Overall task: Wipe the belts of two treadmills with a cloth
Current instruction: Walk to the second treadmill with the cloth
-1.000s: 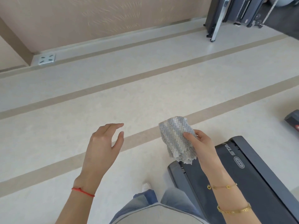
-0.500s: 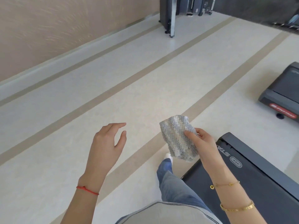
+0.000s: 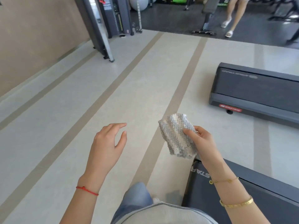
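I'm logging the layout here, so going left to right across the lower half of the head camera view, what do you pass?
Red string bracelet → left hand, open and empty → grey cloth → right hand pinching the cloth → gold bangle, above the near treadmill.

The pale floor (image 3: 142, 88) carries darker tan stripes running away from the camera. Two dark treadmills stand on it: one (image 3: 258, 92) at right, apart, another (image 3: 258, 201) at lower right. A weight machine (image 3: 113, 18) stands by the wall; farther back, on what seems darker flooring, a bench (image 3: 207, 15).
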Demonstrator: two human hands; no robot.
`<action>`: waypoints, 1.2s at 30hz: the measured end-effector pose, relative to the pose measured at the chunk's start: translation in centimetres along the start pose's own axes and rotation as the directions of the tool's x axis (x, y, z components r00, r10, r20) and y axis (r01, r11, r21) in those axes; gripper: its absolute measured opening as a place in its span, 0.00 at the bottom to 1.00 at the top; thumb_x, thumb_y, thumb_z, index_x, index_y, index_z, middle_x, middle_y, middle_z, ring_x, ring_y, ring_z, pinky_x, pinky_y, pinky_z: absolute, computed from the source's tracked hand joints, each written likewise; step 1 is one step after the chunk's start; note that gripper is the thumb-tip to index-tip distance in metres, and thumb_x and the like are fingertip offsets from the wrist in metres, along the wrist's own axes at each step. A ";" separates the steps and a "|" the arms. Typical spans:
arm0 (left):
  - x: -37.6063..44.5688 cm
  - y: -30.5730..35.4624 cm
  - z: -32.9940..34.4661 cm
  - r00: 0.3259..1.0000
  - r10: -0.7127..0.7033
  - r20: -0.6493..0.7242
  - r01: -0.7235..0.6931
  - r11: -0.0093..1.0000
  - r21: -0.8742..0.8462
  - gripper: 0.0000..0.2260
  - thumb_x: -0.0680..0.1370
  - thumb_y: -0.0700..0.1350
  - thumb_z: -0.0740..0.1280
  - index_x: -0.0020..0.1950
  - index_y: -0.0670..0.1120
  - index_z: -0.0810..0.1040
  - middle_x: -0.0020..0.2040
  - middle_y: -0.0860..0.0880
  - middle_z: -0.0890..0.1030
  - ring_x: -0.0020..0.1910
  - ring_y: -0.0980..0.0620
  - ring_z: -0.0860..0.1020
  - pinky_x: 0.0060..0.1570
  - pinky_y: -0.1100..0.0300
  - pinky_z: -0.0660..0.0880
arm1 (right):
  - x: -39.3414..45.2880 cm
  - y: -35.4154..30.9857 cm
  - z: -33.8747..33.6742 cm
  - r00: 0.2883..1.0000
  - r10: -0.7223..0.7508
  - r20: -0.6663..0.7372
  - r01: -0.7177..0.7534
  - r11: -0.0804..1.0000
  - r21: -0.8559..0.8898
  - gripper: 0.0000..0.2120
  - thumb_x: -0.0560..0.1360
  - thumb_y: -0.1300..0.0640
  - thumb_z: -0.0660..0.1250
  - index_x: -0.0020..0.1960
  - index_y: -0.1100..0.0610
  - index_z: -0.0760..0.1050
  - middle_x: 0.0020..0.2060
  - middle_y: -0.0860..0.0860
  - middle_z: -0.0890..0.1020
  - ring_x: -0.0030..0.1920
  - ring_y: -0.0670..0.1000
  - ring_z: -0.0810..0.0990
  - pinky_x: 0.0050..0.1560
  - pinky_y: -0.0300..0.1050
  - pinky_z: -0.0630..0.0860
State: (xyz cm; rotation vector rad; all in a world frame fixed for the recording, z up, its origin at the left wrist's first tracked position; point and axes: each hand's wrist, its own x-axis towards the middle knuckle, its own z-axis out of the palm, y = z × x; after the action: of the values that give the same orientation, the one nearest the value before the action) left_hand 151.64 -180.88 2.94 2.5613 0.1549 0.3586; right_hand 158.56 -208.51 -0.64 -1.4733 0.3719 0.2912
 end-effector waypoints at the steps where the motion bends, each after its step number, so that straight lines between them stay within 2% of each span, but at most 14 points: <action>1: 2.2 0.2 0.8 0.999 0.027 0.020 -0.026 1.000 -0.009 0.11 0.80 0.43 0.66 0.61 0.48 0.80 0.57 0.54 0.81 0.58 0.51 0.78 0.60 0.50 0.74 | 1.2 -0.6 -0.3 0.999 0.001 -0.035 -0.001 1.000 0.016 0.11 0.74 0.57 0.72 0.54 0.59 0.78 0.46 0.59 0.86 0.47 0.60 0.85 0.54 0.63 0.80; 7: 13.8 1.7 6.0 0.977 0.176 0.123 -0.171 0.984 -0.053 0.11 0.80 0.43 0.66 0.61 0.47 0.80 0.57 0.53 0.82 0.58 0.51 0.78 0.60 0.55 0.73 | 8.2 -2.9 -2.7 0.978 0.030 -0.207 -0.016 0.997 0.070 0.11 0.74 0.56 0.72 0.55 0.59 0.78 0.46 0.57 0.86 0.46 0.59 0.86 0.53 0.61 0.81; 19: 39.1 8.3 18.0 0.858 0.441 0.262 -0.410 0.897 -0.168 0.10 0.80 0.43 0.66 0.61 0.47 0.80 0.57 0.53 0.81 0.59 0.52 0.77 0.61 0.52 0.73 | 25.7 -10.8 -6.3 0.897 0.049 -0.439 0.042 0.980 0.195 0.12 0.75 0.57 0.71 0.57 0.61 0.77 0.48 0.60 0.85 0.48 0.62 0.85 0.55 0.64 0.79; 24: 47.2 13.2 23.1 0.785 0.533 0.316 -0.488 0.846 -0.215 0.10 0.80 0.43 0.66 0.61 0.47 0.80 0.57 0.52 0.81 0.59 0.52 0.77 0.60 0.55 0.73 | 30.8 -13.5 -9.5 0.834 0.094 -0.543 0.057 0.966 0.254 0.12 0.75 0.58 0.71 0.56 0.62 0.77 0.48 0.62 0.85 0.47 0.62 0.85 0.53 0.62 0.80; 28: 52.3 18.1 28.3 0.712 0.601 0.363 -0.541 0.799 -0.263 0.10 0.80 0.43 0.66 0.61 0.47 0.80 0.57 0.52 0.81 0.59 0.51 0.77 0.61 0.52 0.73 | 34.6 -15.2 -13.5 0.775 0.131 -0.618 0.066 0.956 0.285 0.12 0.74 0.57 0.72 0.54 0.62 0.78 0.48 0.64 0.84 0.49 0.67 0.83 0.52 0.67 0.77; 30: 54.5 20.7 31.1 0.684 0.624 0.378 -0.557 0.782 -0.281 0.11 0.80 0.43 0.66 0.61 0.47 0.80 0.57 0.52 0.81 0.59 0.51 0.77 0.60 0.52 0.74 | 36.8 -16.0 -16.0 0.761 0.144 -0.633 0.065 0.953 0.295 0.13 0.75 0.56 0.72 0.55 0.62 0.77 0.48 0.63 0.84 0.49 0.65 0.84 0.53 0.67 0.78; 32: 56.5 23.6 34.0 0.671 0.638 0.378 -0.568 0.770 -0.291 0.11 0.80 0.43 0.66 0.61 0.47 0.80 0.56 0.52 0.81 0.58 0.51 0.77 0.60 0.53 0.74 | 39.1 -16.9 -18.8 0.748 0.159 -0.644 0.057 0.952 0.301 0.13 0.75 0.55 0.72 0.55 0.61 0.78 0.49 0.61 0.85 0.49 0.63 0.84 0.55 0.65 0.79; 36: 59.9 30.5 39.6 0.662 0.657 0.361 -0.579 0.754 -0.311 0.11 0.80 0.44 0.66 0.62 0.48 0.80 0.56 0.53 0.81 0.57 0.54 0.77 0.59 0.60 0.71 | 43.8 -19.4 -25.8 0.734 0.152 -0.662 0.064 0.955 0.291 0.11 0.75 0.56 0.71 0.54 0.61 0.78 0.49 0.63 0.84 0.50 0.66 0.83 0.54 0.67 0.77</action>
State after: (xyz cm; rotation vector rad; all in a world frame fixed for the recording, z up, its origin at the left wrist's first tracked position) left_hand 221.40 -215.63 0.09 2.3695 -0.9193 -0.0030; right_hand 204.65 -237.32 -2.74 -1.2266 1.0062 -0.2889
